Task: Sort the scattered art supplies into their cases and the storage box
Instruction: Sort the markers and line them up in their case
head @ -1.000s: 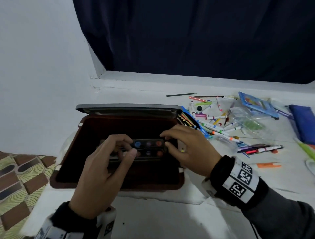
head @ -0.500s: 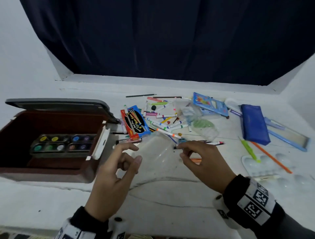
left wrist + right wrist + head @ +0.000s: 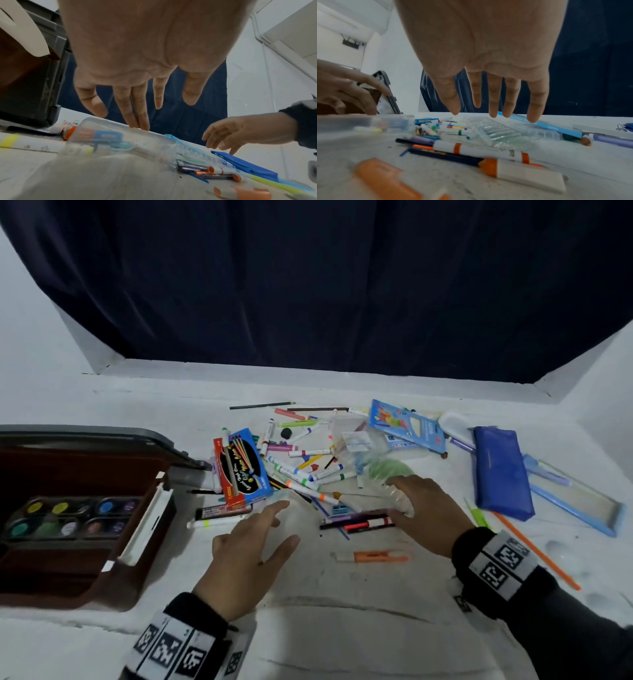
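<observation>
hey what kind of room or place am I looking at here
Probably a home room, at a white ledge used as a craft surface. A dark curtain hangs behind it, markers and a pencil pouch lie scattered, and a paint set sits in an open box.

— What colour is the box point(image 3: 113, 573) on the left?
— Brown, grey lid; the paints point(image 3: 68, 517) inside are yellow, blue, green, white.
— And far right?
— A plain blue pouch point(image 3: 501, 470). Near it, an orange highlighter point(image 3: 373, 557).
</observation>
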A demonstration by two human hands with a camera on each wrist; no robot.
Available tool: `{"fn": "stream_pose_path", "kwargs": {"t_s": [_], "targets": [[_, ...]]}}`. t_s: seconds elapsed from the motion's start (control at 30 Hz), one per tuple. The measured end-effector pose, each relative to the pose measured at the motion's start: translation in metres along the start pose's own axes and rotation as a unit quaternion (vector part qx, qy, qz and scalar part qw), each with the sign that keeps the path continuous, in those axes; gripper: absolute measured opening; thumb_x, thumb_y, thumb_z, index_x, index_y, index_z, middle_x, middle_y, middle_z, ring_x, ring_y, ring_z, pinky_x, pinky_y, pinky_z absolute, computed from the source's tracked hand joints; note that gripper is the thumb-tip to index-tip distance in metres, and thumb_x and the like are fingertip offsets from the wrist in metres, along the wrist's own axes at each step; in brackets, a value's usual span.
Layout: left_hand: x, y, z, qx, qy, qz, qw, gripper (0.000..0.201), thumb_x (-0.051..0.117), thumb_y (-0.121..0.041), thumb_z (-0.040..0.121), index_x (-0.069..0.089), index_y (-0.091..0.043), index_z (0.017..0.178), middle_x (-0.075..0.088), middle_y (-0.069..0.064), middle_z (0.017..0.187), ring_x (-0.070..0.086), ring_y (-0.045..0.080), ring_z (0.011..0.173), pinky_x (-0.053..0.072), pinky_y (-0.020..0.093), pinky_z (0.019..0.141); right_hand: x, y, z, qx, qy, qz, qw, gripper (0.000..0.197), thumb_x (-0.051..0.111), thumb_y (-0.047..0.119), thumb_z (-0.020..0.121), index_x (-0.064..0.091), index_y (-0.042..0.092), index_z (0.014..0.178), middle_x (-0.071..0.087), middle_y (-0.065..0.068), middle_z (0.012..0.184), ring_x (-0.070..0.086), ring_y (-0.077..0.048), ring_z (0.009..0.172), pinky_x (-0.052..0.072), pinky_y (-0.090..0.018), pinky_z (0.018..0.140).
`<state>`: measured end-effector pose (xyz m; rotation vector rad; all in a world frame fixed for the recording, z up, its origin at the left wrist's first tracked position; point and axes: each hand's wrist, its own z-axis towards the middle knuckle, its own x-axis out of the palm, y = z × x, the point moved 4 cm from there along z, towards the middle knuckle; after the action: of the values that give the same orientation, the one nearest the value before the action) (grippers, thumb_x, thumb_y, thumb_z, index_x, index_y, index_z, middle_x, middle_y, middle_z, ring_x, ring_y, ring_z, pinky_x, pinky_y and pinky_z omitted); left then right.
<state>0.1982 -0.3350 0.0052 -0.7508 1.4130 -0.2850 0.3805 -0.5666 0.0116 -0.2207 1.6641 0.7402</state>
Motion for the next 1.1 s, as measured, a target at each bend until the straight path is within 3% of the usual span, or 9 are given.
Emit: {"fn": "stream_pose_path", "kwargs": {"t_s": [0.13, 0.23, 0.37, 0.47, 0.53, 0.67, 0.77, 0.9, 1.1], "targets": [[-0.004, 0.006, 0.016, -0.001, 0.006, -0.018, 1.0, 0.051, 0.032, -0.073, 0.087, 0.035, -0.054, 0.134, 0.058, -0.025, 0.108, 0.053, 0.0, 0.109, 0.037, 0.04, 0.101, 0.005, -0.009, 0.038, 0.03, 0.056, -0.066, 0.996, 0.06, 0.055, 0.044, 0.093, 0.033, 0.03, 0.147, 0.034, 0.001, 0.153, 0.032, -0.024, 0.137, 0.036, -0.046, 0.109], [-0.007, 0.011, 0.025, 0.007, 0.005, -0.042, 0.999, 0.052, 0.031, -0.075, 0.083, 0.042, -0.054, 0.129, 0.061, -0.025, 0.097, 0.057, 0.0, 0.095, 0.045, 0.044, 0.095, 0.012, -0.014, 0.058, 0.051, 0.078, -0.087, 0.992, 0.063, 0.057, 0.049, 0.09, 0.031, 0.033, 0.145, 0.032, 0.0, 0.152, 0.032, -0.026, 0.137, 0.038, -0.048, 0.107], [-0.013, 0.01, 0.033, 0.036, -0.006, -0.046, 0.998, 0.044, 0.037, -0.065, 0.089, 0.05, -0.045, 0.126, 0.064, -0.018, 0.086, 0.06, 0.001, 0.071, 0.046, 0.026, 0.072, 0.016, -0.016, 0.071, 0.071, 0.065, -0.102, 0.99, 0.067, 0.061, 0.048, 0.087, 0.029, 0.033, 0.144, 0.034, -0.004, 0.144, 0.041, -0.031, 0.127, 0.043, -0.047, 0.099], [-0.016, 0.008, 0.041, 0.05, -0.008, -0.034, 0.998, 0.036, 0.041, -0.058, 0.093, 0.053, -0.042, 0.123, 0.066, -0.019, 0.081, 0.062, 0.0, 0.065, 0.043, 0.02, 0.067, 0.014, -0.018, 0.073, 0.08, 0.066, -0.091, 0.991, 0.066, 0.063, 0.045, 0.087, 0.03, 0.034, 0.142, 0.034, -0.004, 0.143, 0.045, -0.032, 0.124, 0.043, -0.047, 0.098], [-0.015, 0.006, 0.047, 0.053, 0.004, -0.031, 0.998, 0.035, 0.042, -0.058, 0.093, 0.054, -0.041, 0.122, 0.067, -0.017, 0.081, 0.062, -0.001, 0.07, 0.042, 0.014, 0.064, 0.012, -0.02, 0.069, 0.086, 0.073, -0.072, 0.991, 0.066, 0.065, 0.041, 0.085, 0.031, 0.034, 0.141, 0.034, -0.004, 0.142, 0.047, -0.032, 0.122, 0.044, -0.047, 0.098], [-0.02, 0.006, 0.061, 0.058, 0.018, -0.048, 0.997, 0.028, 0.049, -0.051, 0.095, 0.055, -0.04, 0.12, 0.064, -0.013, 0.086, 0.061, 0.003, 0.081, 0.045, 0.016, 0.067, 0.004, -0.017, 0.064, 0.096, 0.061, -0.056, 0.992, 0.068, 0.069, 0.043, 0.079, 0.034, 0.036, 0.138, 0.037, -0.002, 0.133, 0.049, -0.03, 0.115, 0.045, -0.043, 0.094], [-0.031, 0.008, 0.08, 0.058, -0.014, -0.042, 0.997, 0.02, 0.056, -0.045, 0.094, 0.057, -0.038, 0.113, 0.061, -0.013, 0.091, 0.059, 0.004, 0.085, 0.05, 0.026, 0.073, -0.005, -0.009, 0.063, 0.088, 0.022, -0.009, 0.996, 0.055, 0.066, 0.047, 0.082, 0.041, 0.036, 0.13, 0.042, -0.001, 0.119, 0.054, -0.028, 0.103, 0.048, -0.039, 0.085], [-0.045, 0.025, 0.114, 0.012, -0.08, 0.051, 0.995, 0.024, 0.057, -0.045, 0.092, 0.059, -0.031, 0.112, 0.06, -0.002, 0.102, 0.058, 0.019, 0.095, 0.054, 0.041, 0.08, -0.012, 0.009, 0.06, 0.065, -0.011, 0.098, 0.993, 0.034, 0.045, 0.05, 0.09, 0.049, 0.034, 0.12, 0.049, -0.003, 0.113, 0.054, -0.022, 0.09, 0.046, -0.037, 0.078], [-0.039, 0.042, 0.143, -0.109, 0.059, 0.163, 0.979, 0.055, 0.053, -0.058, 0.092, 0.045, -0.029, 0.138, 0.049, 0.012, 0.131, 0.054, 0.032, 0.117, 0.049, 0.049, 0.099, -0.005, 0.026, 0.047, 0.056, -0.035, 0.155, 0.986, 0.033, 0.046, 0.029, 0.1, 0.055, 0.021, 0.131, 0.054, -0.009, 0.117, 0.055, -0.03, 0.102, 0.047, -0.041, 0.089]]}}
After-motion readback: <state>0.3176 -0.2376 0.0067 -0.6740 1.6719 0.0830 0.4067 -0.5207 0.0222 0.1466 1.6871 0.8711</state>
